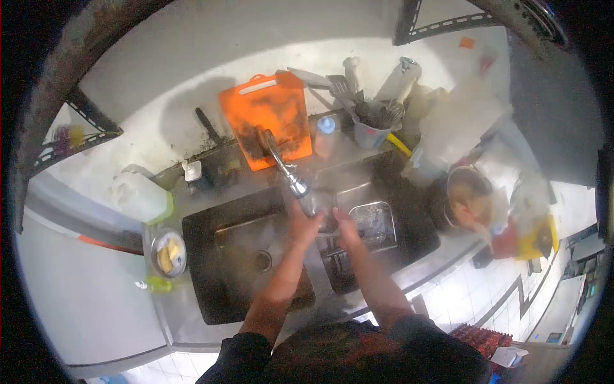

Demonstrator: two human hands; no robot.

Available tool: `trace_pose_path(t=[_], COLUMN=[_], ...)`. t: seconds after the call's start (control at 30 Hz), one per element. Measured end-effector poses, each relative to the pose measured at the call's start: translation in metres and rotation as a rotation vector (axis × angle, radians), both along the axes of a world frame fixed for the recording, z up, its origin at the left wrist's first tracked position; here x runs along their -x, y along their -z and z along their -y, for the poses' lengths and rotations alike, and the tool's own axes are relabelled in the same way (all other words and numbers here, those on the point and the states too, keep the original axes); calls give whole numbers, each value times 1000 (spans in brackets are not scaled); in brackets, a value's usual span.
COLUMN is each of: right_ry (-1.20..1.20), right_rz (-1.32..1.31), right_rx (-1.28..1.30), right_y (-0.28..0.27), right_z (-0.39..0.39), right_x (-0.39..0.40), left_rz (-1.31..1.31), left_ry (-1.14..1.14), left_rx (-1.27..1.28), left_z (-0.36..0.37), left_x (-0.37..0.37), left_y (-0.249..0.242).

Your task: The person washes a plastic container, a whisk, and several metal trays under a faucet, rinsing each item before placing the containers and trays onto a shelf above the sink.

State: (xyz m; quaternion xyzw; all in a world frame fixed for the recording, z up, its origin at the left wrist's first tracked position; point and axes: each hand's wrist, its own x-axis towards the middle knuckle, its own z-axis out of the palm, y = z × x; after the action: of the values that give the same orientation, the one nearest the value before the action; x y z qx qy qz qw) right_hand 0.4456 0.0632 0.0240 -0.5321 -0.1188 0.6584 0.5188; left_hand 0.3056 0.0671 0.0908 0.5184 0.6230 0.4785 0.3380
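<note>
My left hand (pixel 307 222) and my right hand (pixel 345 225) are closed on opposite sides of a shiny grey bowl-like vessel (pixel 325 222). I hold it over the divider between the two basins, right below the faucet head (pixel 299 187). Haze blurs the vessel, so I cannot tell its exact kind. To the left is the larger sink basin (pixel 240 281) with its drain. In the right basin (pixel 348 192) sits a rectangular metal tray (pixel 373 221), close to my right hand.
An orange cutting board (pixel 281 109) leans on the wall behind the faucet. Beside it stand a blue-capped bottle (pixel 326 131) and a utensil container (pixel 371 136). A plate of yellowish pieces (pixel 169 253) and a white jug (pixel 137 195) are at left; a large pot (pixel 470 192) stands right.
</note>
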Motion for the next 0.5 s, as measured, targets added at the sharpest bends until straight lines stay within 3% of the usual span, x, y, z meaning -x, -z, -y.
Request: trace_pose_path(t=[0.07, 0.17, 0.2, 0.27, 0.3, 0.37, 0.4, 0.43, 0.47, 0.5], right_ry=[-65, -221, -255, -320, -291, -198, -41, -307, -562, -808], right_rz=[277, 232, 241, 255, 399, 688, 1183, 1000, 814, 1091], right_rx=[-98, -33, -86, -195, -263, -421, -662, -680, -650, -757], right_y=[18, -14, -12, -9, -10, -17, -5, -57, -116, -75], right_z=[0, 10, 11, 17, 20, 23, 25, 39, 54, 58], right_x=[2, -5, -7, -9, -6, 0, -3, -8, -12, -20], left_rz=[-146, 106, 200, 135, 103, 359, 488, 588, 609, 629], left_ry=[-85, 24, 19, -31, -53, -61, -48, -120, -129, -137], left_rx=[-97, -6, 181, 181, 175, 291, 325, 383, 498, 614], left_z=[15, 35, 44, 52, 58, 74, 76, 85, 87, 88], left_x=[-5, 5, 6, 12, 15, 14, 11, 8, 2, -3], left_y=[5, -11, -36, -24, -20, -36, -43, -11, -42, -75])
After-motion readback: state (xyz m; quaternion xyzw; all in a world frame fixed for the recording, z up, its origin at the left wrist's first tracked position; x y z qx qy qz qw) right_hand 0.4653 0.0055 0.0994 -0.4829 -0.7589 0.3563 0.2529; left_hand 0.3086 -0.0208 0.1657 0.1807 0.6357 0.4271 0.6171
